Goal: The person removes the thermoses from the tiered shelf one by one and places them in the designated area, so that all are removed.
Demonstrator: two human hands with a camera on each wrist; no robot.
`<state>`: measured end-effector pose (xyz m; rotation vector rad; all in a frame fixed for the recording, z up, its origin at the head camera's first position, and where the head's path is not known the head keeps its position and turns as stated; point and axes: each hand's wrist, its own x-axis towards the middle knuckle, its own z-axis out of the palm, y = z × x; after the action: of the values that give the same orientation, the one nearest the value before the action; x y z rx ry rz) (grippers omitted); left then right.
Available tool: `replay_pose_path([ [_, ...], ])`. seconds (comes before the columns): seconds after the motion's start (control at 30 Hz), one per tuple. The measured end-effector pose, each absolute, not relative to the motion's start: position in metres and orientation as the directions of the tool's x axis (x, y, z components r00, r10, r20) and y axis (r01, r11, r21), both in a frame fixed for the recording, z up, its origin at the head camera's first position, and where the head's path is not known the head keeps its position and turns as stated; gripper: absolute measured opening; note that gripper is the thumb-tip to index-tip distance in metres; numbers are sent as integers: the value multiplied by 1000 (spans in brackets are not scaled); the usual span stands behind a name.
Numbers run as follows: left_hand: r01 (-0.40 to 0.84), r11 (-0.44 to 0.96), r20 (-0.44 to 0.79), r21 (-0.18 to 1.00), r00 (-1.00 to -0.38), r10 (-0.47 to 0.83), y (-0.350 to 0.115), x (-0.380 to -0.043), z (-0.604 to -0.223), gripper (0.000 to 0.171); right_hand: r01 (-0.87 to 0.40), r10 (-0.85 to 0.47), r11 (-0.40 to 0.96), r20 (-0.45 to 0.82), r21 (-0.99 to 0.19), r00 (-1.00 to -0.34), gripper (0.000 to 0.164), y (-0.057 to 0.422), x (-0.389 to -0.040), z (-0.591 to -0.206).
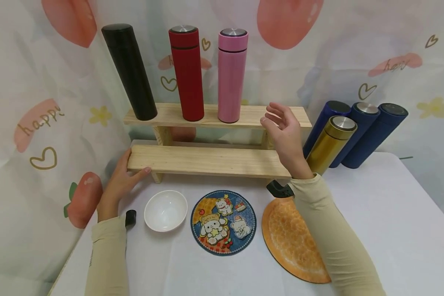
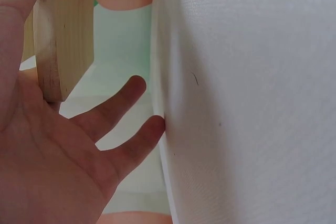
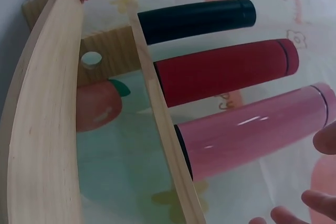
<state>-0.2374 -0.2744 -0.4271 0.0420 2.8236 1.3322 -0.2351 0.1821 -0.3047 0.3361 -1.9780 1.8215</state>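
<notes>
Nearest, on a white table (image 1: pixel 403 230), lie a round orange mat (image 1: pixel 292 242), partly hidden by the right sleeve (image 1: pixel 334 238), a round blue mat (image 1: pixel 222 222) with cartoon animals, and a white bowl (image 1: pixel 165 211). Beyond them, the left hand (image 1: pixel 119 181) grips the left end of the lower step of a wooden stand (image 1: pixel 211 161), two fingers stretched towards the table. The right hand (image 1: pixel 286 135) hangs over the stand's right side, fingers loosely bent and holding nothing; the pink bottle (image 1: pixel 230 82) is near, to its left. That bottle stands on the upper step beside a red bottle (image 1: pixel 188 82), with a black bottle (image 1: pixel 131 74) farther left. Rightward, a gold bottle (image 1: pixel 330 144) fronts three blue bottles (image 1: pixel 358 132). Behind everything, a patterned cloth (image 1: pixel 5 197) reads "happy" at left and right; more lettering is partly hidden by the red bottle
</notes>
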Motion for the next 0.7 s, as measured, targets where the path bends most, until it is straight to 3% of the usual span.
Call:
replay_pose_path([
  [0.7, 26, 639, 4, 769, -999, 35, -274, -236, -426, 113, -337, 14, 89, 339, -937, -941, 72, 145, -274, -275],
])
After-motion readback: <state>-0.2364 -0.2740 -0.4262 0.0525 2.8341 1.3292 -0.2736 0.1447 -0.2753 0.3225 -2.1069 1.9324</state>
